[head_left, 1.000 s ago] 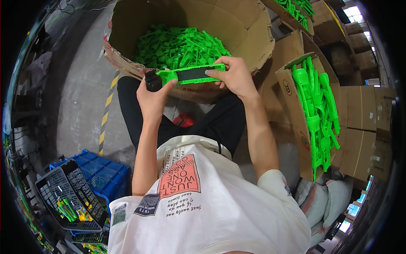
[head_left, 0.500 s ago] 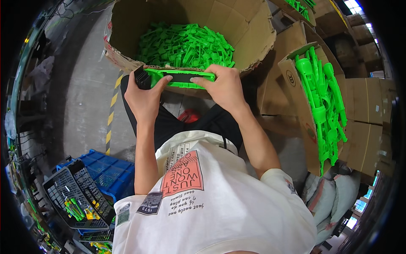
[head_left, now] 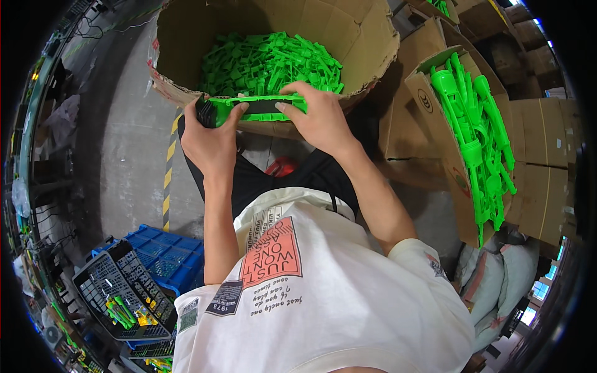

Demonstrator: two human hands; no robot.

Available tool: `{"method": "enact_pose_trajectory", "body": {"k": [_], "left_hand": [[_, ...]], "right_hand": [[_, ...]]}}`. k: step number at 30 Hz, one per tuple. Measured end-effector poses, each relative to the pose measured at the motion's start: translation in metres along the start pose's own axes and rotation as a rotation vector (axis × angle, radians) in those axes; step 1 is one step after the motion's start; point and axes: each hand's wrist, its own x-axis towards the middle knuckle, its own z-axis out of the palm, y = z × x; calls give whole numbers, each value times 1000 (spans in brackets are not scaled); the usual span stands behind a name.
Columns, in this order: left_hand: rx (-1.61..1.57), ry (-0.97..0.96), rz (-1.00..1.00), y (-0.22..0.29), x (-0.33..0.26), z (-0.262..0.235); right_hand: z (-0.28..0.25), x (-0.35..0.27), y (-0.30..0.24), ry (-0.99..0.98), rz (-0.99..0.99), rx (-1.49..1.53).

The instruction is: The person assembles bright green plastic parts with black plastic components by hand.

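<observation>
Both my hands hold one long green plastic part [head_left: 261, 107] with a black end, level in front of me. My left hand [head_left: 210, 138] grips the black end at the left. My right hand [head_left: 317, 118] closes over the green right half, thumb on its face. Just beyond the part stands a large round cardboard bin [head_left: 373, 43] heaped with several loose green plastic pieces [head_left: 267, 62]. The part hovers over the bin's near rim.
An open cardboard box [head_left: 435, 137] at the right holds long green plastic parts [head_left: 479, 130]. More cardboard boxes [head_left: 541, 155] stack behind it. A blue crate [head_left: 168, 258] and a black basket [head_left: 118, 289] with small tools sit low left. White sacks [head_left: 491, 280] lie low right.
My hands carried the green part up and forward toward the bin's rim, and my right hand slid further over it. My view shifted closer to the bin.
</observation>
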Motion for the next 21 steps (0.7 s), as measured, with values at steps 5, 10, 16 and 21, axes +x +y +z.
{"method": "enact_pose_trajectory", "body": {"k": [5, 10, 16, 21], "left_hand": [[46, 17, -28, -6, -7, 0], [-20, -2, -29, -6, -8, 6], [-135, -35, -10, -15, -2, 9], [-344, -201, -182, -25, 11, 1]], "right_hand": [[3, -8, -11, -61, 16, -65], [-2, -4, -5, -46, 19, -96], [-5, 5, -10, -128, 142, -163], [-10, 3, -2, -179, -13, -126]]}}
